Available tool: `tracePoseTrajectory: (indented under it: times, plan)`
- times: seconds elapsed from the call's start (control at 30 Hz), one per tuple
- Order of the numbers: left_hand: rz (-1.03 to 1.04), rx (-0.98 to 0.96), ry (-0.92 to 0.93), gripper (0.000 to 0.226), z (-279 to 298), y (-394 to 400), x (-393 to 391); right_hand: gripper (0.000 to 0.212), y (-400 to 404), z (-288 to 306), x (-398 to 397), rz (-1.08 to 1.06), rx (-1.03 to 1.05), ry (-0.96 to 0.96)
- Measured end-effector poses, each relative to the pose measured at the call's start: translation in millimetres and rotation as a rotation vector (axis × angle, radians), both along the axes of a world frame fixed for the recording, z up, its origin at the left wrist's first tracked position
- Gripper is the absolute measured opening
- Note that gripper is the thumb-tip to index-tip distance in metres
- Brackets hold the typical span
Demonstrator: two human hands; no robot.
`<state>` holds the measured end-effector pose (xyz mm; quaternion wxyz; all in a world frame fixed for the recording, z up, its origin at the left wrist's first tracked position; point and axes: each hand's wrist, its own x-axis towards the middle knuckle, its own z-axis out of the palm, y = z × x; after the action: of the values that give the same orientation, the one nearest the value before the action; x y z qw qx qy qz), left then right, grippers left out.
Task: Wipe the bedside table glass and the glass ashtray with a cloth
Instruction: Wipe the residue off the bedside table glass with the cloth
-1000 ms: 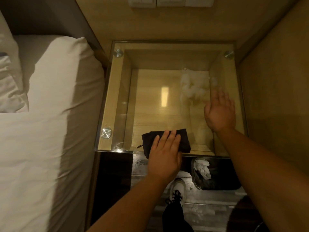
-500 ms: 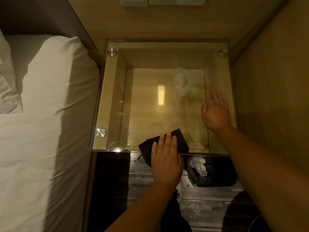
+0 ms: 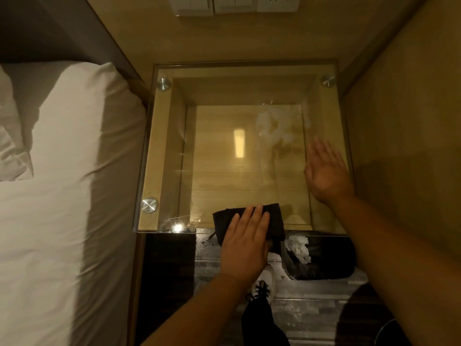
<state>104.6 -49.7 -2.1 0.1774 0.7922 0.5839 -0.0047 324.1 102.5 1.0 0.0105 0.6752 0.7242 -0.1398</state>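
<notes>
Glass worktop (image 3: 219, 151) beside white bed (image 3: 62, 196), smeared toward 1 o'clock. Left hand (image 3: 245, 242) flat, fingers spread over black cloth (image 3: 224, 218) at 6 o'clock edge (cloth overhanging). Right hand (image 3: 325, 171) open, palm down, at 3 o'clock. Bin (image 3: 321, 255) below.

The cloth (image 3: 249, 222) under the left hand (image 3: 245, 242) has swung square again — earlier it sat angled.

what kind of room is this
Probably a hotel bedroom: a bed with white linen sits beside a glass-topped bedside table, wall switches above it, and a small bin on the floor.
</notes>
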Motion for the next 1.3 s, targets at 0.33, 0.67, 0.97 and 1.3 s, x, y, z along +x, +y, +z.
tracePoseTrajectory:
  times: [0.33, 0.67, 0.97, 1.3]
  plan:
    - [0.099, 0.062, 0.074, 0.062, 0, 2, -103, 0.062, -2, -3, -1, -0.004, 0.016, -0.023]
    - [0.178, 0.063, 0.074, 0.059, 5, 6, -167, 0.061, -4, 0, -4, -0.016, 0.03, -0.017]
    - [0.768, 0.0, -0.476, 0.03, 57, 58, -115, 0.065, -5, 5, -6, -0.042, -0.008, -0.061]
    - [0.674, 0.044, -0.754, 0.036, 87, 270, -24, 0.059, -6, 7, -5, -0.034, 0.029, -0.08]
